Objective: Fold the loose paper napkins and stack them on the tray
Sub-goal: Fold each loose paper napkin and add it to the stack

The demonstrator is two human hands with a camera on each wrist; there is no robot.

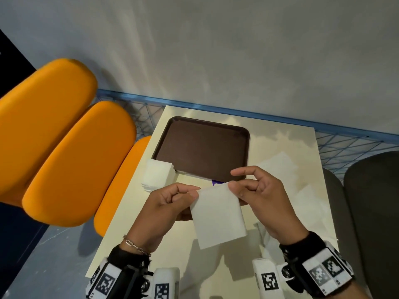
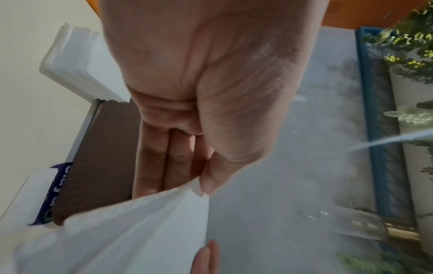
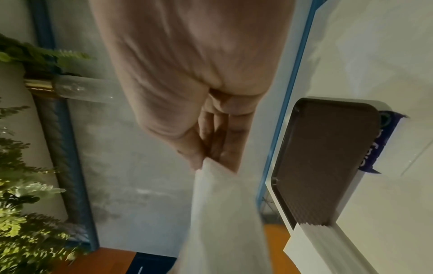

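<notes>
A white paper napkin (image 1: 218,214) hangs in the air above the cream table, in front of the dark brown tray (image 1: 203,147). My left hand (image 1: 172,199) pinches its top left corner between thumb and fingers (image 2: 164,166). My right hand (image 1: 254,190) pinches the top right corner, its index finger stretched out above; the right wrist view shows that pinch on the napkin (image 3: 218,204). The tray holds nothing. A stack of white napkins (image 1: 157,174) lies at the tray's near left corner, partly over its rim.
Loose flat napkins (image 1: 278,167) lie on the table right of the tray. A purple packet (image 1: 217,182) peeks out by the tray's near edge. Orange seat cushions (image 1: 64,147) stand to the left, a dark chair (image 1: 371,201) to the right. A blue-framed mesh rail (image 1: 237,111) runs behind the table.
</notes>
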